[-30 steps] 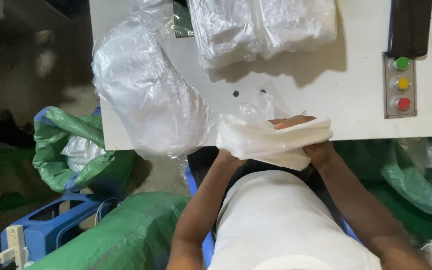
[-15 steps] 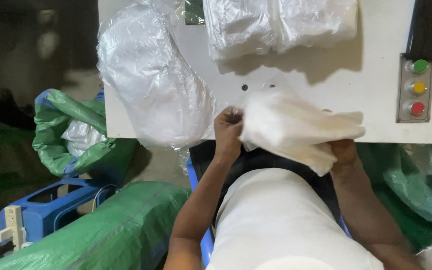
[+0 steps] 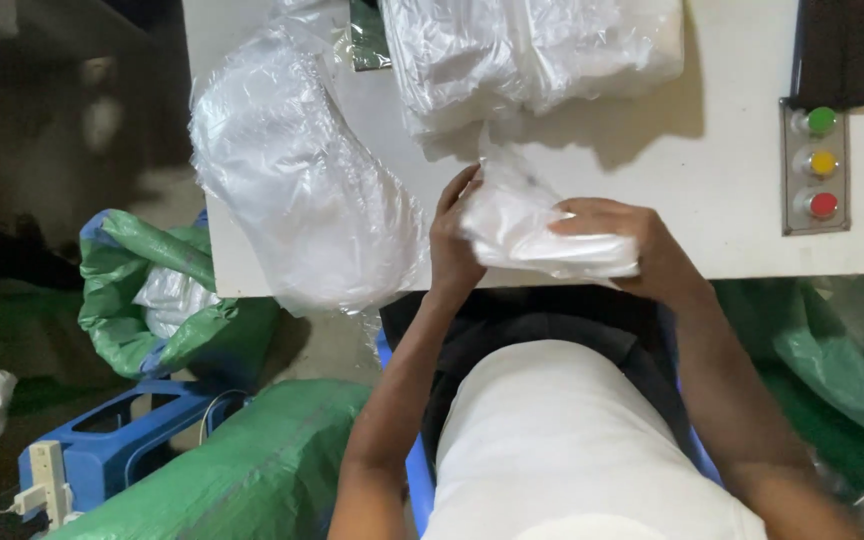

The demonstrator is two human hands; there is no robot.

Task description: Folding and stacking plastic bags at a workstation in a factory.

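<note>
A folded white cloth in a thin clear plastic bag (image 3: 537,235) lies on the near edge of a white table (image 3: 722,200). My left hand (image 3: 452,240) grips its left end, fingers curled over the bag's edge. My right hand (image 3: 632,245) presses down on its right half, fingers wrapped over the top. Both forearms reach up from my lap.
A big crumpled pile of clear plastic bags (image 3: 297,185) hangs over the table's left edge. A stack of bagged white items (image 3: 532,55) lies at the back. A panel with green, yellow and red buttons (image 3: 820,165) is at right. Green sacks (image 3: 167,295) and a blue crate (image 3: 122,450) stand below left.
The white cloth was held spread out over the table edge; now it is folded smaller inside the plastic bag, with both hands closed in on it further onto the table.
</note>
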